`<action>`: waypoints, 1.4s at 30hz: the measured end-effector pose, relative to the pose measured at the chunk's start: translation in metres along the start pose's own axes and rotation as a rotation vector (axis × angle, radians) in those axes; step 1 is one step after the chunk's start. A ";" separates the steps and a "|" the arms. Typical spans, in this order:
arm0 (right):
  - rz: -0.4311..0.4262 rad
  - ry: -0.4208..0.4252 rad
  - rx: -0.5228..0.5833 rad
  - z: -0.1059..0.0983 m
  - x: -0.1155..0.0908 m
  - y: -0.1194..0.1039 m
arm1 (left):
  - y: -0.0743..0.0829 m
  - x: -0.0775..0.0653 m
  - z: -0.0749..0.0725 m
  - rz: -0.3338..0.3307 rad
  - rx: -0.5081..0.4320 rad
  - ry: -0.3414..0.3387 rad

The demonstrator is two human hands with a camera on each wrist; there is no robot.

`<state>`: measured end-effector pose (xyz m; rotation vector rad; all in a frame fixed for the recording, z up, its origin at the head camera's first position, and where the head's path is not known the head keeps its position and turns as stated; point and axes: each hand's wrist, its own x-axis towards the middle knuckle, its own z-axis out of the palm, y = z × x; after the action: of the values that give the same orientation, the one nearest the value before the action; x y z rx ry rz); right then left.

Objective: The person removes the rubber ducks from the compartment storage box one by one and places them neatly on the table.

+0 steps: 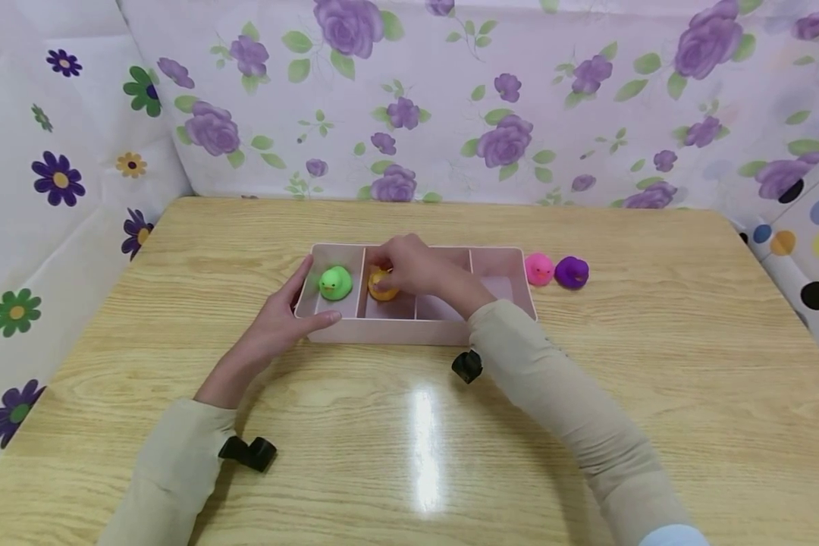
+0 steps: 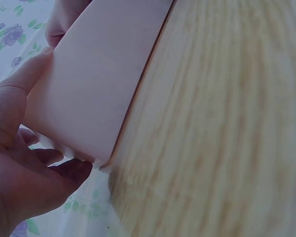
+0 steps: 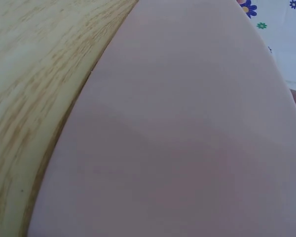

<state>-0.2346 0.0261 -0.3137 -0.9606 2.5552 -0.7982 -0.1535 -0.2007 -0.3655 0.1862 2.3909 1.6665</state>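
A pale pink divided box [image 1: 396,331] lies lengthwise on the table. My left hand [image 1: 276,322] grips its left end, thumb over the front wall and fingers along the end wall; the left wrist view shows the fingers [image 2: 74,170] curled at that end. In the leftmost compartment sits a green rubber duck [image 1: 335,283]. My right hand [image 1: 412,265] reaches down into the second compartment and pinches an orange rubber duck [image 1: 380,293], partly covered by the fingers. The box's outer wall [image 3: 177,123] fills most of the right wrist view, which hides the right hand's fingers.
Just past the box's right end stand a pink duck [image 1: 539,270] and a purple duck [image 1: 572,273], side by side. Beneath everything is a wood-grain table [image 1: 355,455]. Floral cloth [image 1: 444,98] hangs behind it, with patterned cloth at both sides.
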 end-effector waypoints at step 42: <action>-0.061 0.057 -0.074 0.004 -0.007 -0.002 | 0.004 -0.002 0.001 -0.007 0.028 0.005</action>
<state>-0.2266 0.0272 -0.3154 -1.0571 2.6324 -0.7618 -0.1517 -0.1984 -0.3620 0.1782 2.4160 1.6334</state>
